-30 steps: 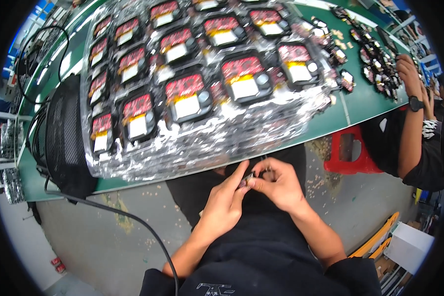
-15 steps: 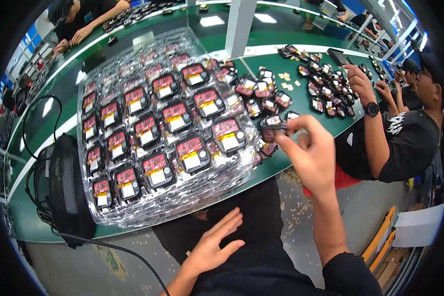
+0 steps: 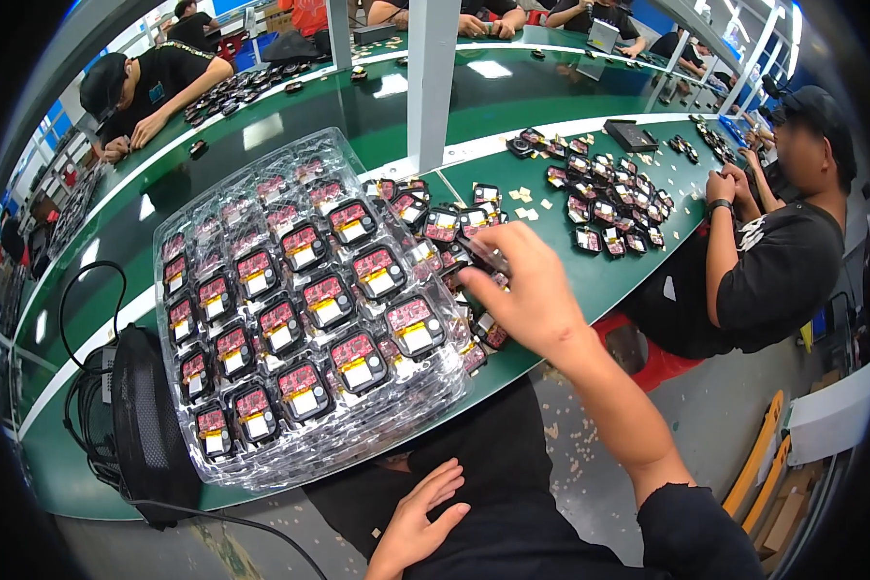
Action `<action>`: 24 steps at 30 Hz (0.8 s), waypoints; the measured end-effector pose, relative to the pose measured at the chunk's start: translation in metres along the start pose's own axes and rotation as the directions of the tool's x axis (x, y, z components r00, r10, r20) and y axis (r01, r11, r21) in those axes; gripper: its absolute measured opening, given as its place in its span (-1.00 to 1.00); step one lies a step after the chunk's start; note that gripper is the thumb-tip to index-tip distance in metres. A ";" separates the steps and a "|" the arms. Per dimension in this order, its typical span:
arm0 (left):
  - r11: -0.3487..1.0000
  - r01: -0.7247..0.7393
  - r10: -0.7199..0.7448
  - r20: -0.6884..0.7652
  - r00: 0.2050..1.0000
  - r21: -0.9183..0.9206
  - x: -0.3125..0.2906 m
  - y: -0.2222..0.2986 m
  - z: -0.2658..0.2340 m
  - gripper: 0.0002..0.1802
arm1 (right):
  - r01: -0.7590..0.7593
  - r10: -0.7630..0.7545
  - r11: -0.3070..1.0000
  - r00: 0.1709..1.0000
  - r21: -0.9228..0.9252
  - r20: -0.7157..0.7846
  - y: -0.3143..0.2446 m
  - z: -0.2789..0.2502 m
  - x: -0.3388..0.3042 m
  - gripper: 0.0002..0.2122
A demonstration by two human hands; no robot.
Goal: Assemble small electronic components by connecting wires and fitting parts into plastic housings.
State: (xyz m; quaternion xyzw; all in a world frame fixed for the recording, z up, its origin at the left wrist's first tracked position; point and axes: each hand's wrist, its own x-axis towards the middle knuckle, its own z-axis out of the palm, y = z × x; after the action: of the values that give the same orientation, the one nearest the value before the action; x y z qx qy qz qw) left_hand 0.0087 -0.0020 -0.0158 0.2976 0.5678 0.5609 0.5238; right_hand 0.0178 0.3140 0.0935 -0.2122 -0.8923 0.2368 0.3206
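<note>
My right hand (image 3: pixel 527 290) reaches over the loose pile beside the tray, thumb and fingers pinching a small black-cased electronic unit (image 3: pixel 485 257). Motion blur and the fingers hide much of that unit. Just left of it stands a stack of clear plastic trays (image 3: pixel 329 440). Rows of black-cased units with red circuit boards (image 3: pixel 360 362) and white pads fill the top tray's pockets. Loose units of the same kind (image 3: pixel 442 224) lie heaped at the tray's right side, partly under my hand. Low over my lap, my left hand (image 3: pixel 420 522) is open and holds nothing.
A black mesh-sided bag (image 3: pixel 150 425) with cables lies left of the trays. Another heap of units (image 3: pixel 609 198) sits farther right, near a seated co-worker (image 3: pixel 783 251). A white post (image 3: pixel 432 87) rises behind the trays. Small pale pieces (image 3: pixel 522 195) dot the green table.
My right hand has moved left, closer to the tray stack, with the unit still pinched. The view has shifted, and the co-worker's hands at right have come together lower. My left hand stays over my lap.
</note>
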 end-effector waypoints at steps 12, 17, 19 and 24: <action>0.997 0.070 -0.070 0.015 0.997 -0.020 0.006 -0.009 -0.005 -0.33 | -0.245 0.356 0.644 0.934 -0.725 0.000 0.100 -0.057 0.067 -0.67; 0.996 0.082 -0.082 0.015 0.997 -0.017 0.005 -0.010 -0.003 -0.33 | -0.238 0.369 0.729 0.926 -0.641 0.076 0.086 -0.056 0.056 -0.62; 0.995 0.092 -0.091 0.022 0.996 -0.032 0.007 -0.012 -0.003 -0.33 | -0.286 0.335 0.747 0.942 -0.600 -0.032 0.091 -0.051 0.055 -0.64; 0.995 0.098 -0.098 0.039 0.994 -0.015 0.009 -0.013 -0.001 -0.34 | -0.377 0.470 0.642 0.881 -0.668 -0.046 0.103 -0.045 0.079 -0.57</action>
State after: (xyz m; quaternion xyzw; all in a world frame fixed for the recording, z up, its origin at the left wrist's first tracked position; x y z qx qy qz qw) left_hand 0.0090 0.0032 -0.0301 0.2758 0.5669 0.5334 0.5639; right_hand 0.0161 0.4504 0.1041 -0.4981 -0.8612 -0.0114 0.1004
